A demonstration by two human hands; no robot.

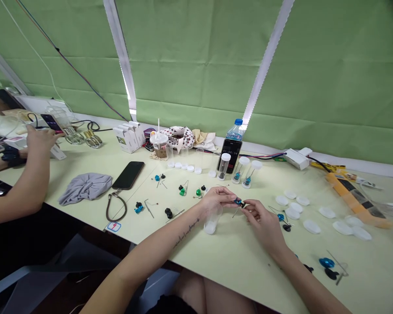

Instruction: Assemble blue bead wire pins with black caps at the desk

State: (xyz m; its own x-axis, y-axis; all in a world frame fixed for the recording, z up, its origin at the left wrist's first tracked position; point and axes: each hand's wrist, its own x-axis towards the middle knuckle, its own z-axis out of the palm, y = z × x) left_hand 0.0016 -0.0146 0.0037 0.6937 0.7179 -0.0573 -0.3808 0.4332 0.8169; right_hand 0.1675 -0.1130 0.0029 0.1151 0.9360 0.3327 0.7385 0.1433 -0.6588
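Near the middle of the table, my left hand (218, 198) pinches a small blue and black metal part (238, 202). My right hand (258, 216) closes its fingertips on the black end of the same part, from the right. A thin metal pin hangs just below it. Beside my left wrist stands a clear tube with a white base (210, 226), partly seen through. Behind my hands are capped tubes (225, 165), two with blue parts inside. Blue and black pieces (280, 217) lie right of my right hand, and green and black pieces (182, 191) lie to the left.
White caps (294, 207) are scattered at the right, near an orange object (358, 198). A phone showing a timer (229, 152) leans on a bottle (238, 126). Left are a dark phone (128, 175), a grey cloth (85, 187) and another person's arm (39, 174).
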